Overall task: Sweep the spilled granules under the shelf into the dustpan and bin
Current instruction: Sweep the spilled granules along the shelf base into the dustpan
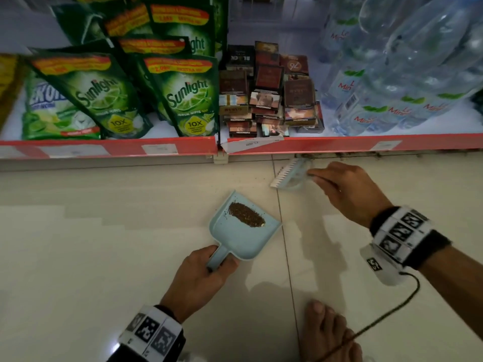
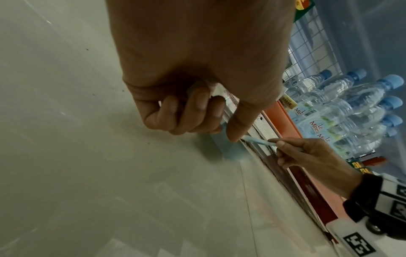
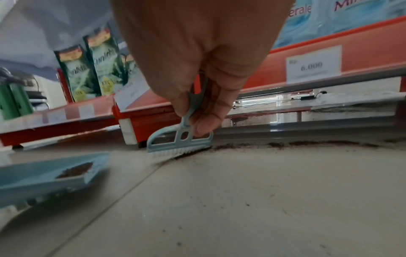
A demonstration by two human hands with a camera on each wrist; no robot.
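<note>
Your right hand (image 1: 350, 190) pinches the brush (image 3: 180, 140) at the shelf (image 1: 339, 145) edge, where granules (image 3: 307, 144) line the floor. Your left hand (image 1: 201, 278) grips the dustpan (image 1: 243, 231), already loaded; tilt it and the pile (image 1: 247, 214) likely spills back.

Light: dim, cool; soft shadows on the floor (image 1: 104, 257).
Glare: pale reflections on tiles.
Blur: shelf goods smeared; edges bowed.

Green Sunlight dish-soap pouches (image 1: 183, 97) stand at the far left. Stacked dark cigarette packs (image 1: 271, 95) sit in the middle, with clear plastic water bottles (image 1: 397, 82) lying at the far right. White paper price tags (image 3: 313, 64) hang below them.
</note>
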